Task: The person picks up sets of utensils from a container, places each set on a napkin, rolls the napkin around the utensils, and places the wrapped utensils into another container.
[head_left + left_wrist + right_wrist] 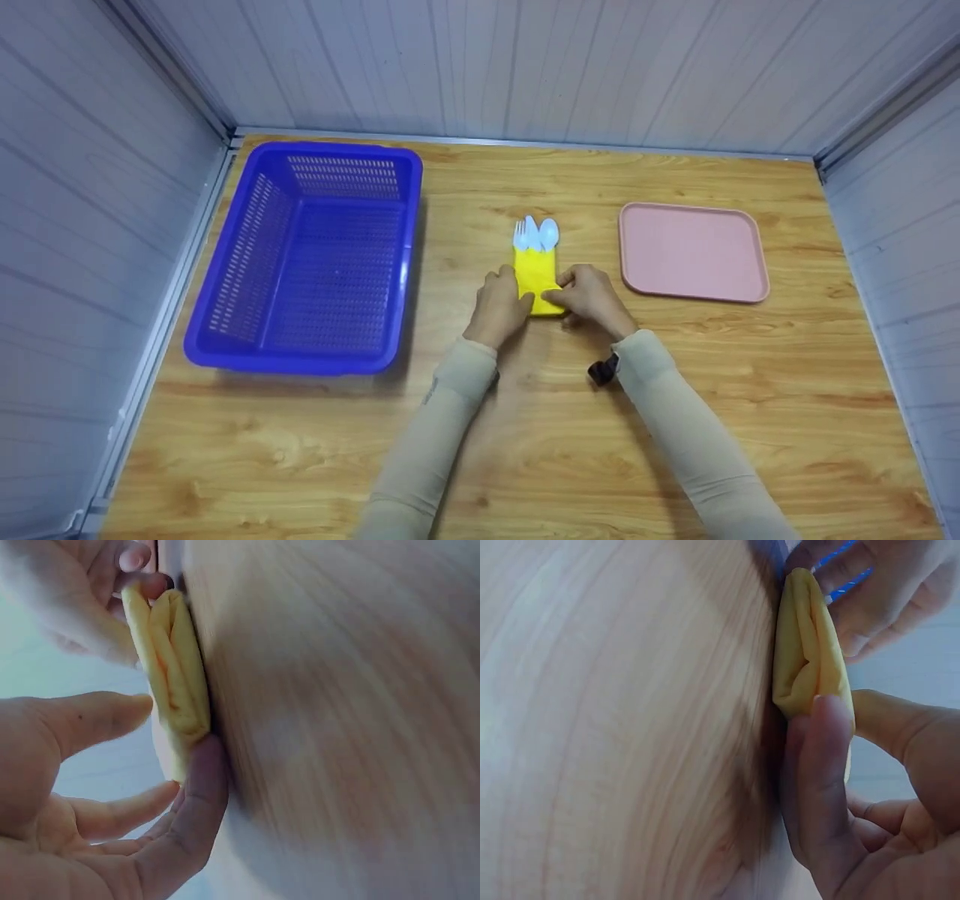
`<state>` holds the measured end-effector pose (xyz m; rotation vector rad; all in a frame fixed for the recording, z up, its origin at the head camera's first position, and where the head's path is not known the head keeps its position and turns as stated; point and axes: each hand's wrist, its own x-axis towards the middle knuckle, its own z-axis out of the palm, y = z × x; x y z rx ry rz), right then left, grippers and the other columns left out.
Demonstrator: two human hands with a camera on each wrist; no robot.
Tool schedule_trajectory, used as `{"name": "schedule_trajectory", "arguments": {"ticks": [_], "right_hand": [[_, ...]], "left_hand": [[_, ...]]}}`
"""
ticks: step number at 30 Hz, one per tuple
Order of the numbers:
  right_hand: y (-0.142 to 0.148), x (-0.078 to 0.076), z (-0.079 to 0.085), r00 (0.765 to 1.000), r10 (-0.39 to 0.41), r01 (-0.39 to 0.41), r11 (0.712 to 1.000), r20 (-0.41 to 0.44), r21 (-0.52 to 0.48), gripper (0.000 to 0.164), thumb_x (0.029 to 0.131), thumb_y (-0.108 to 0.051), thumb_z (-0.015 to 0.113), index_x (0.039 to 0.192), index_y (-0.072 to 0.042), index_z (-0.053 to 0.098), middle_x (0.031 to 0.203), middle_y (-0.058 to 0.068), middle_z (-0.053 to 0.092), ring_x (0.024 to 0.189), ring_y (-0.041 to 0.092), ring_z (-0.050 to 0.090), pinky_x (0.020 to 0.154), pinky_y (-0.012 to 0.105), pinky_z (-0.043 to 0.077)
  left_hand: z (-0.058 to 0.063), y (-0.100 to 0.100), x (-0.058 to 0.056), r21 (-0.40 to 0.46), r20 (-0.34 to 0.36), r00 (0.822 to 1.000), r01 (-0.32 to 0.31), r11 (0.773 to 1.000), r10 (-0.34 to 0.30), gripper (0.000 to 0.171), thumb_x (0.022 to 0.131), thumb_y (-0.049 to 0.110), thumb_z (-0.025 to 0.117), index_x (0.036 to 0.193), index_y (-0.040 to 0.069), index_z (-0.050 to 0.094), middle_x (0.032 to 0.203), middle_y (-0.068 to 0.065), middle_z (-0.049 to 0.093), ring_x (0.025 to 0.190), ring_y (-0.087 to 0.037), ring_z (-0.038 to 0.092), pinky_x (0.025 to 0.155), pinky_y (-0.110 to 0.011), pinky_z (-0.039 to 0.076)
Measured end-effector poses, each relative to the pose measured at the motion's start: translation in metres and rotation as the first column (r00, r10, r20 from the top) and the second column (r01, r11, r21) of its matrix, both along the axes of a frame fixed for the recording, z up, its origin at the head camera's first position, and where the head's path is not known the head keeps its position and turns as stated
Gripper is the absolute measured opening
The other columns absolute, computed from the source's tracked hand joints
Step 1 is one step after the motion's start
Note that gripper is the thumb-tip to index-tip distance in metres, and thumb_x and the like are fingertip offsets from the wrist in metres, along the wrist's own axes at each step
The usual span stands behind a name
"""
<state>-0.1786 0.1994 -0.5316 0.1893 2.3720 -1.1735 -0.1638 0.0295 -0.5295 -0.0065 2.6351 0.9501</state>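
A folded yellow napkin lies flat on the table. A pale fork, a knife and a spoon stick out of its far end, their handles hidden inside. At the napkin's left edge, my left hand holds it, thumb on top and fingers along the side. My right hand pinches the near right corner between thumb and fingers. Both wrist views show the rolled layers of the napkin at its near end, with the right hand's finger against the corner.
A blue plastic basket with perforated sides stands at the left of the wooden table. To the right lies a pink tray. Pale panel walls border the table at the back and both sides.
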Motion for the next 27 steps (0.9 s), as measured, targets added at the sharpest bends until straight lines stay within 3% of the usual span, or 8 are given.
{"name": "schedule_trajectory", "arguments": {"ticks": [4, 9, 14, 22, 25, 27], "right_hand": [[-0.001, -0.001, 0.001, 1.000, -0.011, 0.011, 1.000, 0.014, -0.012, 0.037, 0.089, -0.016, 0.076, 0.115, 0.004, 0.059, 0.094, 0.017, 0.065, 0.056, 0.018, 0.068, 0.054, 0.031, 0.059], [-0.001, -0.003, 0.000, 0.999, -0.026, 0.027, 0.999, 0.033, -0.033, 0.039, 0.089, -0.017, 0.077, 0.115, 0.004, 0.059, 0.090, 0.017, 0.067, 0.056, 0.019, 0.069, 0.054, 0.032, 0.059], [0.001, -0.004, -0.003, 0.998, -0.042, 0.044, 0.998, 0.048, -0.045, 0.040, 0.088, -0.019, 0.078, 0.115, 0.003, 0.060, 0.092, 0.018, 0.067, 0.057, 0.019, 0.069, 0.054, 0.033, 0.059], [0.006, -0.005, -0.002, 0.997, -0.039, 0.043, 0.997, 0.071, -0.057, 0.044, 0.087, -0.022, 0.080, 0.118, 0.003, 0.061, 0.095, 0.018, 0.068, 0.060, 0.018, 0.069, 0.056, 0.031, 0.059], [0.009, -0.005, -0.002, 0.995, -0.032, 0.041, 0.994, 0.098, -0.100, 0.044, 0.088, -0.020, 0.079, 0.120, 0.004, 0.061, 0.101, 0.020, 0.066, 0.061, 0.018, 0.068, 0.058, 0.030, 0.059], [0.010, -0.005, -0.003, 0.991, -0.041, 0.060, 0.987, 0.125, -0.152, 0.045, 0.088, -0.019, 0.078, 0.121, 0.005, 0.060, 0.104, 0.021, 0.066, 0.062, 0.018, 0.068, 0.058, 0.029, 0.059]], "left_hand": [[-0.003, -0.006, -0.006, 0.103, 0.044, 0.998, -0.060, 0.993, 0.055, 0.044, 0.095, 0.024, 0.070, 0.126, -0.003, 0.054, 0.111, -0.016, 0.060, 0.096, -0.025, 0.061, 0.083, -0.038, 0.054], [-0.007, -0.010, -0.010, 0.249, 0.104, 0.990, -0.121, 0.961, 0.097, 0.038, 0.093, 0.027, 0.072, 0.118, 0.000, 0.063, 0.103, -0.009, 0.066, 0.087, -0.017, 0.059, 0.073, -0.028, 0.051], [-0.009, -0.008, -0.012, 0.275, 0.122, 0.987, -0.131, 0.952, 0.101, 0.026, 0.091, 0.028, 0.074, 0.100, 0.005, 0.067, 0.083, -0.002, 0.061, 0.072, -0.014, 0.054, 0.061, -0.025, 0.045], [-0.009, -0.007, -0.013, 0.270, 0.116, 0.986, -0.147, 0.951, 0.120, 0.029, 0.088, 0.026, 0.078, 0.103, 0.003, 0.068, 0.085, -0.003, 0.063, 0.074, -0.015, 0.055, 0.062, -0.025, 0.046], [-0.011, -0.009, -0.011, 0.320, 0.132, 0.983, -0.162, 0.933, 0.125, 0.025, 0.088, 0.025, 0.078, 0.099, 0.004, 0.069, 0.079, -0.001, 0.061, 0.069, -0.014, 0.053, 0.058, -0.024, 0.044], [-0.013, -0.011, -0.009, 0.378, 0.159, 0.978, -0.185, 0.907, 0.133, 0.022, 0.088, 0.024, 0.077, 0.094, 0.004, 0.071, 0.073, 0.000, 0.059, 0.064, -0.013, 0.051, 0.055, -0.024, 0.042]]}}
